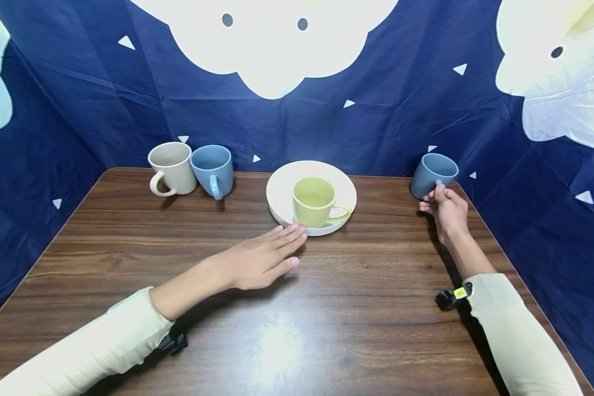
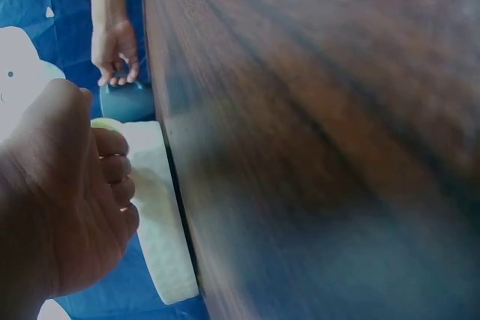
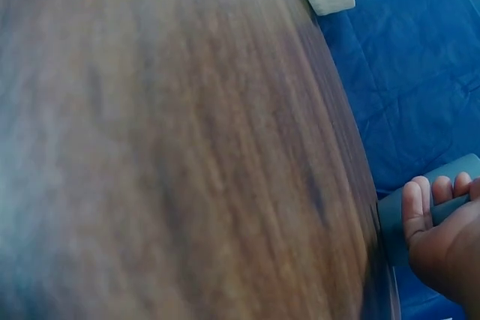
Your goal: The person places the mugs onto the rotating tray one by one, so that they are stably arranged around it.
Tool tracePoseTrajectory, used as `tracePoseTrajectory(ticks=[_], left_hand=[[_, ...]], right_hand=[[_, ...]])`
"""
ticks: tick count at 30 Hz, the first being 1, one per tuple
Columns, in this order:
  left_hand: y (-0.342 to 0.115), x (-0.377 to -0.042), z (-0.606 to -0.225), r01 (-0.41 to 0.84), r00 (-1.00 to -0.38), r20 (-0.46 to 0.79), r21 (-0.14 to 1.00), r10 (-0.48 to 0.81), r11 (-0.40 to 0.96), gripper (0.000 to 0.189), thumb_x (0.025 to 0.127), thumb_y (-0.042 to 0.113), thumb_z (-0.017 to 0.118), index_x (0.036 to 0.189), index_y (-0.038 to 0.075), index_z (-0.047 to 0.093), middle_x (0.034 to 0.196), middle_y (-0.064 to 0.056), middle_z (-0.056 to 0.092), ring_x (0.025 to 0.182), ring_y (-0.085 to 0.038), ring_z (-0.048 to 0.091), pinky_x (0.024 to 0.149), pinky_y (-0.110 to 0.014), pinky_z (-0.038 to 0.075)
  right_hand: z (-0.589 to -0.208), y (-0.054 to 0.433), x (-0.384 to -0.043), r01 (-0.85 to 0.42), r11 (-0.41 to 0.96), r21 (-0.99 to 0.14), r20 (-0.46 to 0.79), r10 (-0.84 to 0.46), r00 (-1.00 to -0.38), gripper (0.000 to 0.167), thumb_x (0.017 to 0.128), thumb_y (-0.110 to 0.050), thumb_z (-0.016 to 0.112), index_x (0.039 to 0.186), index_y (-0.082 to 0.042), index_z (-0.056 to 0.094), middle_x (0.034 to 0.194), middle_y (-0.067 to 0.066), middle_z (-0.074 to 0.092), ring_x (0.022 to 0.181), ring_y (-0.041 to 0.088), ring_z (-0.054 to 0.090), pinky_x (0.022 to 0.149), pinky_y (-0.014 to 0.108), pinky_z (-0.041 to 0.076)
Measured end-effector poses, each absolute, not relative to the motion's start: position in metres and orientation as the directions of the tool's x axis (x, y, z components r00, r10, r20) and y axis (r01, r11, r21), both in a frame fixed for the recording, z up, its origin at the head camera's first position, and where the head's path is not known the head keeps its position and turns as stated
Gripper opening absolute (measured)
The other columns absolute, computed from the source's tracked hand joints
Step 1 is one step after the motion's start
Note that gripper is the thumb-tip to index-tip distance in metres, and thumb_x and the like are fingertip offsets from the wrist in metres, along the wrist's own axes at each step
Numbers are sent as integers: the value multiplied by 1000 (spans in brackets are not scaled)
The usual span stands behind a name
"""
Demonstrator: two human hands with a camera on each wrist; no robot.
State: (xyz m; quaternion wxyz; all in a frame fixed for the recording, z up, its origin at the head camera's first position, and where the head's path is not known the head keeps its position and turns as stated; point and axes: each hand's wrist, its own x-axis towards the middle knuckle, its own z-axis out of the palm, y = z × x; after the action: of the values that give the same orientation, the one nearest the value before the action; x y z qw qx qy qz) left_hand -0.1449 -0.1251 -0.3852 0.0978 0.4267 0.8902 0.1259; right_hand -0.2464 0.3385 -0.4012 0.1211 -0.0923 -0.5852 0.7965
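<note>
In the head view my right hand (image 1: pixel 447 212) pinches the handle of a dark blue-grey mug (image 1: pixel 428 176) at the table's back right corner. The same mug (image 3: pixel 397 222) shows at the edge of the right wrist view, fingers at its handle. My left hand (image 1: pixel 264 258) lies flat with straight fingers, its fingertips right at the front rim of a white dish (image 1: pixel 282 190). Inside that dish stands a light green cup (image 1: pixel 313 212), its handle pointing right. The left wrist view shows the palm side of the left hand (image 2: pixel 71 200) beside the white dish (image 2: pixel 161 222).
At the back left, a beige mug (image 1: pixel 173 168) and a lighter blue mug (image 1: pixel 213 168) stand side by side, handles toward the front. A dark blue cloth (image 1: pixel 257 126) with white clouds hangs behind and beside the wooden table (image 1: pixel 356 313).
</note>
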Motion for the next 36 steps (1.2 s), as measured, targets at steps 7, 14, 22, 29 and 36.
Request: tracePoseTrajectory(ticks=[7, 14, 22, 29, 36], left_hand=[[-126, -146, -386, 729, -624, -71, 306, 778, 612, 68, 125, 48, 28, 178, 6, 26, 190, -8, 13, 179, -23, 9, 147, -46, 13], [-127, -145, -385, 727, -627, -63, 309, 776, 613, 67, 125, 47, 30, 178, 7, 26, 190, -8, 14, 179, -24, 10, 147, -48, 14], [-130, -145, -386, 727, -632, -53, 305, 773, 616, 67, 125, 46, 31, 178, 6, 26, 190, -9, 15, 179, -25, 11, 147, -48, 15], [-134, -146, -388, 723, -637, -46, 309, 769, 618, 66, 125, 45, 33, 178, 5, 28, 189, -10, 18, 179, -26, 12, 147, -49, 16], [-138, -148, -385, 713, -642, -59, 322, 765, 623, 66, 125, 45, 32, 178, 6, 28, 189, -9, 18, 179, -26, 11, 147, -48, 15]], right_hand=[[-406, 345, -242, -116, -297, -948, 49, 224, -973, 35, 118, -22, 52, 91, -3, 63, 80, 4, 73, 71, 11, 76, 71, 23, 68], [-409, 347, -241, -141, -293, -946, 88, 186, -979, 34, 118, -22, 52, 93, -2, 64, 83, 3, 73, 76, 12, 77, 73, 23, 68], [-407, 344, -235, -152, -293, -944, 119, 129, -984, 32, 117, -20, 55, 93, -2, 65, 84, 4, 75, 76, 13, 79, 74, 24, 69], [-402, 339, -230, -160, -259, -953, 141, 89, -986, 31, 117, -22, 57, 95, -2, 65, 86, 4, 74, 77, 12, 77, 75, 23, 68], [-397, 333, -224, -155, -245, -957, 145, 60, -988, 30, 116, -23, 58, 95, -4, 67, 87, 4, 74, 78, 13, 79, 77, 24, 68]])
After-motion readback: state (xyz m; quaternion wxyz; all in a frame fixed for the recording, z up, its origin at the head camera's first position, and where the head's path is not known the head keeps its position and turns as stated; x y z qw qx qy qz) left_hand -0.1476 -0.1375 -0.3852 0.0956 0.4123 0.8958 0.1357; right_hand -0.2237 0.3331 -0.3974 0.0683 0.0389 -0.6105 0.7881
